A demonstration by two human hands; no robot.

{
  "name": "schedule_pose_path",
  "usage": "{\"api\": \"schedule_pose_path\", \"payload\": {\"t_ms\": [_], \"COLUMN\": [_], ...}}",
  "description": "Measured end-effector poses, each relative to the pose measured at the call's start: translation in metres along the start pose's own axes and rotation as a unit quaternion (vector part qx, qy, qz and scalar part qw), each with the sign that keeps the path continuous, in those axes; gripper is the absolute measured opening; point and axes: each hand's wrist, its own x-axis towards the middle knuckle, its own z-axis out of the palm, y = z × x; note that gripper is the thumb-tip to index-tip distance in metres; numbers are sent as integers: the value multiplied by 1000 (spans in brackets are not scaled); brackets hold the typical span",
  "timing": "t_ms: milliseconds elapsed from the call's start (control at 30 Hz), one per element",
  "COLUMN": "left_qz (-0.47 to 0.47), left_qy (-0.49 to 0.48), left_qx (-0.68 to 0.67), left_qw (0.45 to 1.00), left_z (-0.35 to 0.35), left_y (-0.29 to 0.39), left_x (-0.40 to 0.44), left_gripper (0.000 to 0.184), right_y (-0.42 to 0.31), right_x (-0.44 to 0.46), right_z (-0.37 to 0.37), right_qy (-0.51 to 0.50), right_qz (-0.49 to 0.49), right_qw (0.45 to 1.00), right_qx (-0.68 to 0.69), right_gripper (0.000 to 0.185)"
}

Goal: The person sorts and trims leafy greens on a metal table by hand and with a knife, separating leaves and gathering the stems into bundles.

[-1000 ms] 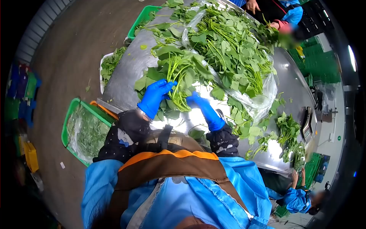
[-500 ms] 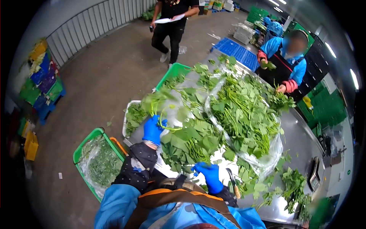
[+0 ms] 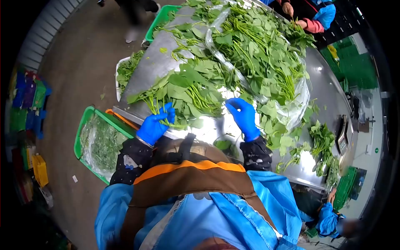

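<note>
In a blue glove, my left hand [image 3: 157, 124] is closed around the stems of a few leafy greens [image 3: 156, 96] at the near left edge of the metal table [image 3: 141, 89]. My right hand [image 3: 243, 116], also blue-gloved, is raised over the bright tabletop with thumb and fingers apart and nothing between them. Between and beyond my hands lies a loose bunch of greens [image 3: 196, 93], stems toward the right. A big heap of greens [image 3: 258, 54] on clear plastic [image 3: 291, 112] spreads behind my right hand.
Left of the table stand a green crate with plastic-wrapped greens [image 3: 100, 143], a white basket [image 3: 118, 79] and a green basket [image 3: 160, 21]. A scale [image 3: 343, 135] sits at the right edge beside small bunches [image 3: 321, 139]. Co-workers' hands [image 3: 293, 14] are across the table; another co-worker is lower right.
The view has tilted down again. My left hand, earlier lifting blurred stems, now holds them lower beside the bunch. The walking person has mostly left the view.
</note>
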Motion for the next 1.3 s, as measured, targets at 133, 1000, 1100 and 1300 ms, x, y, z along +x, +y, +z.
{"api": "schedule_pose_path", "payload": {"t_ms": [133,1000,1100,1300], "left_qz": [-33,223,188,171], "left_qy": [-44,63,49,92], "left_qx": [76,194,218,414], "left_qw": [996,953,956,890], "left_z": [0,68,83,104], "left_y": [-7,22,12,-12], "left_x": [-14,38,28,19], "left_gripper": [38,26,28,20], "right_y": [-2,2,18,-51], "right_x": [19,-5,4,9], "right_z": [29,0,-2,50], "right_qy": [38,167,38,-284], "right_qz": [-148,99,146,41], "right_qw": [978,817,718,903], "right_qx": [-143,542,679,320], "right_gripper": [16,24,37,30]}}
